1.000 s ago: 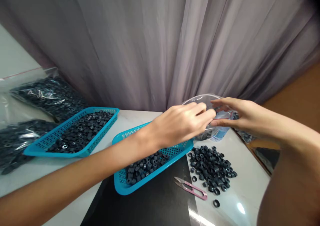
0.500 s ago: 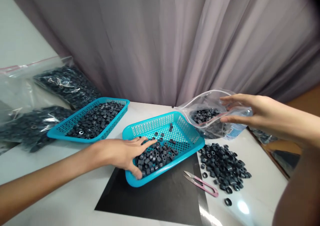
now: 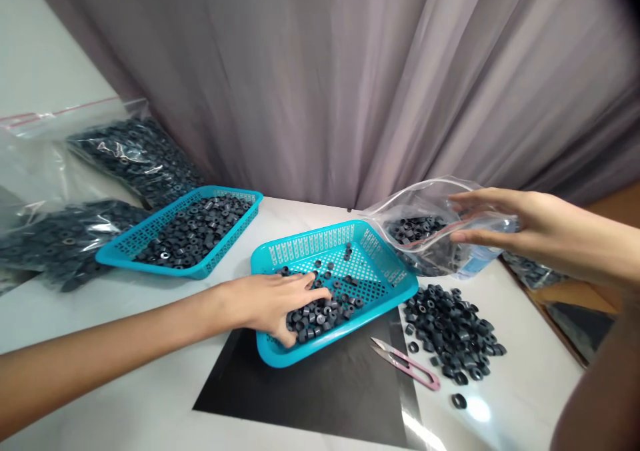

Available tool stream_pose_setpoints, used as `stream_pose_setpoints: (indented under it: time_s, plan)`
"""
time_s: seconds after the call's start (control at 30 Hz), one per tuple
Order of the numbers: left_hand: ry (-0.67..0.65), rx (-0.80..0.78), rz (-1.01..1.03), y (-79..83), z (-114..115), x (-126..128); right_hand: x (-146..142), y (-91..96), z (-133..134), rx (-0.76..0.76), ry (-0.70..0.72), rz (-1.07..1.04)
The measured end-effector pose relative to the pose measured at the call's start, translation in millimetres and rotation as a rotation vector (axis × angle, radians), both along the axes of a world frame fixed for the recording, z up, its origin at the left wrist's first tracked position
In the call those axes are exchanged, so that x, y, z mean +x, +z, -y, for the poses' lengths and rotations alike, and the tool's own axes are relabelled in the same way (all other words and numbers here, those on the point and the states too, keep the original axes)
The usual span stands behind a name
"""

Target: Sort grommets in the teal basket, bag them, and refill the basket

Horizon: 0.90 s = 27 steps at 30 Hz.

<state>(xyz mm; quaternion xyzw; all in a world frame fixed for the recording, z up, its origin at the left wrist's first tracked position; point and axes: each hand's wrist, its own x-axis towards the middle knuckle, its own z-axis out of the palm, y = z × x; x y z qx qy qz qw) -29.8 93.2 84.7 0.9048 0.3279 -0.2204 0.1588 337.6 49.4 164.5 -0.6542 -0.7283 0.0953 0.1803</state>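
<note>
My left hand (image 3: 280,304) reaches into the near blue basket (image 3: 390,279), its fingers curled over a heap of small black rings (image 3: 320,314) in the basket's near corner. Whether any rings are gripped is hidden by the fingers. My right hand (image 3: 505,228) holds the rim of a clear zip bag (image 3: 420,228), keeping its mouth open toward the basket. The bag has black rings inside. A loose pile of the same rings (image 3: 453,331) lies on the white table (image 3: 150,411) right of the basket.
A second blue basket (image 3: 150,261) full of black rings stands at the left. Behind it lie two filled clear bags (image 3: 135,154). Pink thread snips (image 3: 407,364) lie by a black mat (image 3: 320,391). A grey curtain (image 3: 325,84) hangs behind.
My left hand left the bag's mouth, dropped into the near basket and slid right over the rings. My right hand kept hold of the bag. The view shifted left.
</note>
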Motion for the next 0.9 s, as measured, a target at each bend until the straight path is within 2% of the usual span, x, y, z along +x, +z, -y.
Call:
stream_pose_setpoints:
  time_s: [0.17,0.33,0.5,0.6,0.7,0.77,0.9]
  plan:
    - [-0.075,0.091,-0.01,-9.7,0.6,12.4,6.0,-2.5,0.5,-0.012,-0.011,0.008]
    - [-0.119,0.155,0.054,-19.3,-0.6,7.2,9.2,-2.1,0.9,0.02,0.01,0.009]
    - [-0.065,0.136,0.009,-13.1,-0.4,1.2,4.3,1.2,-0.1,0.005,0.036,-0.019]
    - [-0.012,0.112,0.023,-3.8,-2.1,5.6,5.8,0.8,-1.3,0.028,0.063,-0.051]
    - [0.014,0.108,0.145,10.9,-5.9,13.6,7.4,0.5,-0.7,0.05,0.059,-0.072]
    - [0.033,0.106,0.271,27.5,-7.8,20.2,6.4,1.3,1.0,0.065,0.041,-0.071]
    - [0.143,0.149,0.547,73.3,-7.3,44.7,0.4,3.5,4.2,0.081,0.029,-0.071]
